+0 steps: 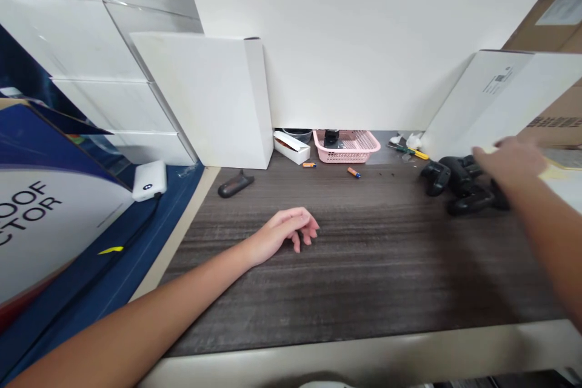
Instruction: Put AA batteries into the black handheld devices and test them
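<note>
My left hand (293, 230) rests on the dark wood-grain table (345, 291), its fingers loosely curled and a little apart, holding nothing. At the right, my right hand (513, 160) is smeared by motion over a cluster of black game controllers (459, 179); I cannot tell whether it touches one. Farther back from my left hand lies a black, curved handheld piece (235, 185) with a small prong. Two small orange-and-blue batteries (353, 173) lie beyond the left hand, near the basket.
A pink basket (350, 148) with a black object inside stands at the back, beside a small white box (291, 147). A yellow-green screwdriver (411, 150) lies right of it. White boxes (218, 97) and a large white panel (354, 36) bound the back. A white power bank (150, 180) sits left.
</note>
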`<state>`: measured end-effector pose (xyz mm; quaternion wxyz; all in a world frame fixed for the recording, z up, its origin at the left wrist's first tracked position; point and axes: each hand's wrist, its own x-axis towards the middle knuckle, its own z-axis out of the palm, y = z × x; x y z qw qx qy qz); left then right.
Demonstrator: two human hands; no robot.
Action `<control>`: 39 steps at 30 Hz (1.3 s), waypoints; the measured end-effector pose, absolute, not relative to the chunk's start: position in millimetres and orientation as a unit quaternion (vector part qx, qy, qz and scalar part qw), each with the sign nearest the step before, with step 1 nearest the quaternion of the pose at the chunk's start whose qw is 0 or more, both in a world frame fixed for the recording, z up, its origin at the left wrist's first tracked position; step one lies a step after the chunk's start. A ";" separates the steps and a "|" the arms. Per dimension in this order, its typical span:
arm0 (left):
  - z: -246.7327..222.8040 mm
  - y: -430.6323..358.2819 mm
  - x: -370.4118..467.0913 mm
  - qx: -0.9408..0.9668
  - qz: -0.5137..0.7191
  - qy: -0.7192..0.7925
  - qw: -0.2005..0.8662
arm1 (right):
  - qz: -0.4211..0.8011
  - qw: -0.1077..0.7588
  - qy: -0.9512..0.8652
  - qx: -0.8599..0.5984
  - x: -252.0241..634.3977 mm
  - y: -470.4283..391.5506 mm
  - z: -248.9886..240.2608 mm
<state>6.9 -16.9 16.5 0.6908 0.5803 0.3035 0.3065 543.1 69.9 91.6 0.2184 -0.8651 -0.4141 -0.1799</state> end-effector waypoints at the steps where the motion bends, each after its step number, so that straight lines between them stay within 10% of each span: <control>1: 16.6 -17.0 6.9 0.580 0.306 0.304 0.691 | -0.151 0.235 -0.445 -0.851 514.7 84.7 96.0; 11: 13.3 -18.8 4.8 0.598 0.294 0.298 0.684 | 0.077 0.113 -0.672 -0.728 278.7 241.5 79.4; 21: 10.5 -19.5 5.9 0.601 0.293 0.304 0.679 | 0.157 0.067 -0.696 -0.697 284.9 253.3 81.3; 32: 13.9 -19.7 10.0 0.578 0.337 0.323 0.670 | 0.202 0.282 -0.625 -0.699 309.4 148.7 114.0; 35: 13.7 -20.4 12.8 0.566 0.383 0.323 0.655 | 0.411 0.470 -0.561 -0.543 269.0 90.3 92.1; 39: 9.0 -15.8 16.0 0.527 0.469 0.300 0.642 | 0.615 0.514 -0.439 -0.406 199.1 22.3 48.1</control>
